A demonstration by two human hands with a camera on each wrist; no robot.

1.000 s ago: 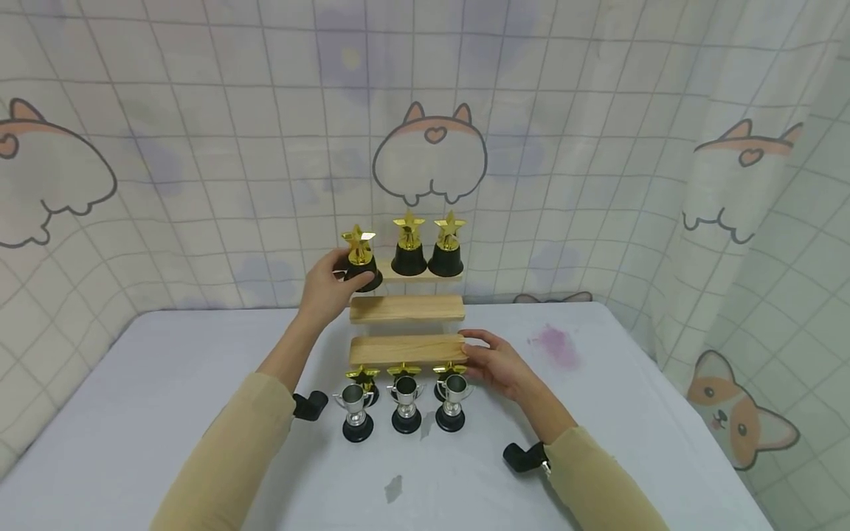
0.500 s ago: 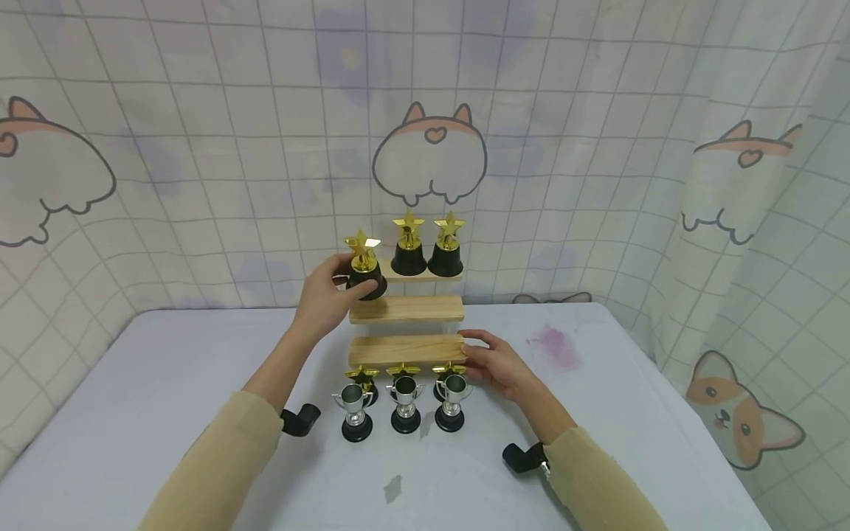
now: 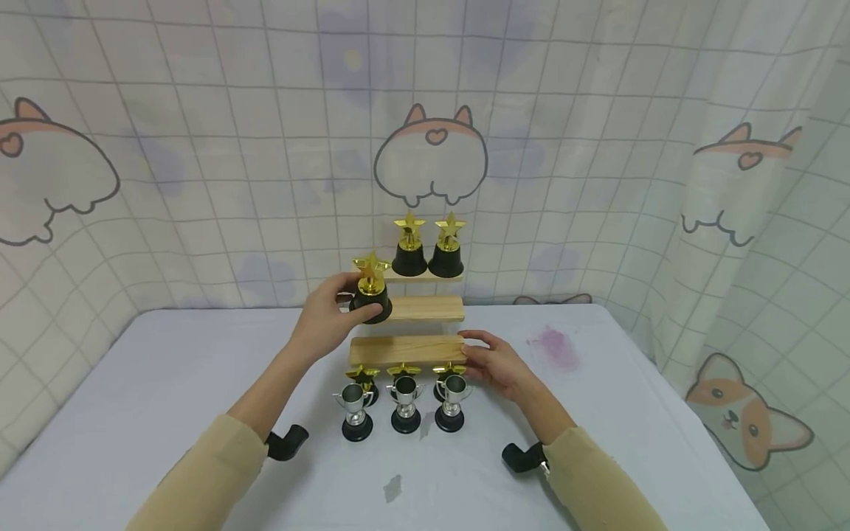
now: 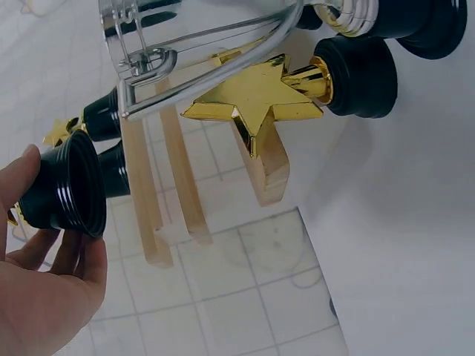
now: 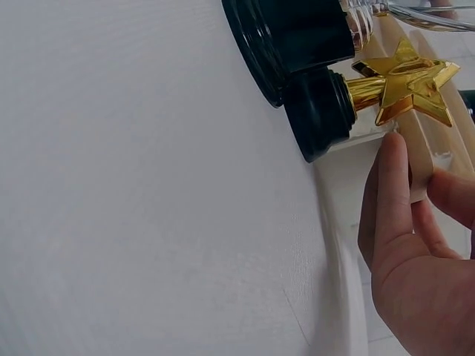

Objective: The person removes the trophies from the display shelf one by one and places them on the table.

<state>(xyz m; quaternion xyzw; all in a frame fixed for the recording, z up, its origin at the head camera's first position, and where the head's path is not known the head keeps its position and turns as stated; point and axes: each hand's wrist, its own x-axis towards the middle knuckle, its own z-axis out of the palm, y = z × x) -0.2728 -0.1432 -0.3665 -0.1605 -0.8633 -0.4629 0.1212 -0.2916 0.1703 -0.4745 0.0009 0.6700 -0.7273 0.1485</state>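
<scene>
My left hand (image 3: 323,316) holds a gold star trophy (image 3: 372,284) by its black base, thumb in front and fingers behind, at the left end of the wooden middle shelf (image 3: 428,308). In the left wrist view the trophy's hollow black base (image 4: 67,185) sits tilted between thumb and fingertips. My right hand (image 3: 498,365) grips the right end of the lowest wooden shelf (image 3: 405,349); the right wrist view shows thumb and fingers either side of the board's end (image 5: 417,156). Two more star trophies (image 3: 409,247) stand upright on the top shelf (image 3: 425,278).
Three silver cup trophies (image 3: 406,405) stand in a row on the white tabletop (image 3: 212,354), in front of the shelves. Right behind them are three star trophies (image 3: 362,376), partly hidden. A patterned curtain (image 3: 265,147) hangs behind the table.
My left hand has brought the star trophy down and slightly right, from beside the top shelf to the middle shelf's left end. The right hand keeps its place on the lowest shelf.
</scene>
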